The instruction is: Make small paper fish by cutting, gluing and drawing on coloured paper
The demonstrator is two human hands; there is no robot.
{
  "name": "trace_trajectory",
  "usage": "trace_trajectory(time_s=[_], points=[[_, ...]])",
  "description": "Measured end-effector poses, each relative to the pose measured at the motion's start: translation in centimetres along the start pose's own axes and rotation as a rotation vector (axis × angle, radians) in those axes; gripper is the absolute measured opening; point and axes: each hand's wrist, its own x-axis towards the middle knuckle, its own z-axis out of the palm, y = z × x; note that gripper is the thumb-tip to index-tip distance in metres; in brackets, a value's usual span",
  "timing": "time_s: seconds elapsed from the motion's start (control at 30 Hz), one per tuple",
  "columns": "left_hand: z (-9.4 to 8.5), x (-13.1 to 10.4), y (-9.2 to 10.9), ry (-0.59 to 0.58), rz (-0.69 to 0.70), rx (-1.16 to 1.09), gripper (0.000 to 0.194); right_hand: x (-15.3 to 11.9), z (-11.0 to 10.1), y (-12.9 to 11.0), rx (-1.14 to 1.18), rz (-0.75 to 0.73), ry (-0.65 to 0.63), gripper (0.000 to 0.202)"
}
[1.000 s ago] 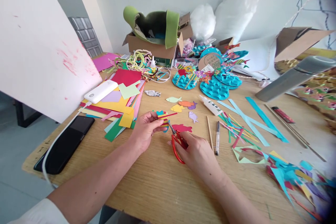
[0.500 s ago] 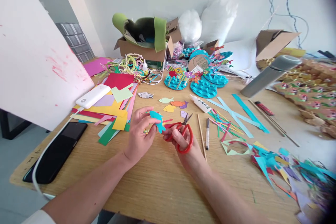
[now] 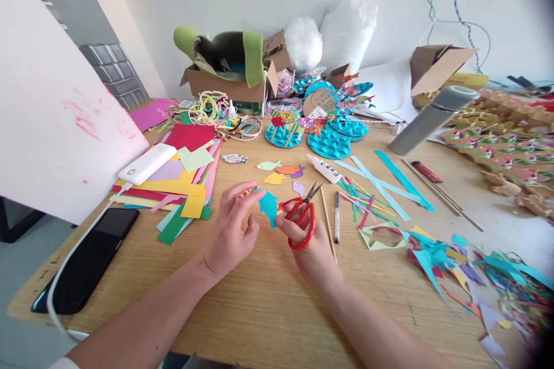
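Observation:
A blue paper fish is held up between both hands over the middle of the table. My left hand has its fingers at the fish's upper end, with the thumb standing apart below; small red and yellow bits show by those fingertips. My right hand pinches the fish's lower end near the tail. The same hand carries red-handled scissors, whose blades point up and away, slightly parted. Beyond the hands lie a green paper fish, a yellow one, an orange one and purple ones.
Coloured paper sheets, a white power bank and a black phone lie left. A glue bottle, a pen, and paper strips are right. Paper scraps spread front right; a grey flask stands behind.
The blue fish has shifted slightly right and lower, turning more of its plain side to view. My left thumb has come away from it. My right thumb now presses its tail end.

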Motion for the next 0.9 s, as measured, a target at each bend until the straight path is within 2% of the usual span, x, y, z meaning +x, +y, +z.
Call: trace_trajectory(time_s=[0.07, 0.13, 0.2, 0.27, 0.33, 0.4, 0.6, 0.77, 0.9], points=[[0.1, 0.2, -0.4, 0.039, -0.246, -0.261, 0.059, 0.0, 0.0, -0.5, -0.077, -0.058, 0.007, 0.028], [0.2, 0.5, -0.6, 0.036, -0.589, -0.597, 0.045, -0.1, 0.0, -0.9, -0.138, -0.106, 0.004, 0.03], [0.3, 0.9, -0.6, -0.083, -0.875, -0.895, 0.029, -0.2, 0.1, -1.1, -0.182, -0.13, -0.021, 0.032], [0.3, 1.2, -0.3, -0.178, -1.014, -1.066, 0.028, -0.3, 0.2, -1.1, -0.225, -0.127, -0.052, 0.034], [0.4, 1.2, 0.0, -0.234, -1.054, -1.135, 0.023, -0.5, 0.2, -1.0, -0.273, -0.12, -0.079, 0.036], [0.4, 1.2, 0.2, -0.24, -1.066, -1.141, 0.018, -0.6, 0.3, -0.8, -0.317, -0.126, -0.102, 0.037], [0.1, 1.5, -0.3, -0.036, -1.189, -1.198, 0.018, -0.4, 0.2, -1.0, -0.462, -0.157, -0.05, 0.038], [-0.3, 1.9, -0.8, 0.11, -1.286, -1.372, 0.017, 0.1, -0.2, -0.1, -0.646, 0.097, -0.276, 0.055], [-0.2, 1.8, -0.8, 0.102, -1.284, -1.408, 0.014, -0.2, 0.1, 0.5, -0.773, 0.126, -0.389, 0.06]])
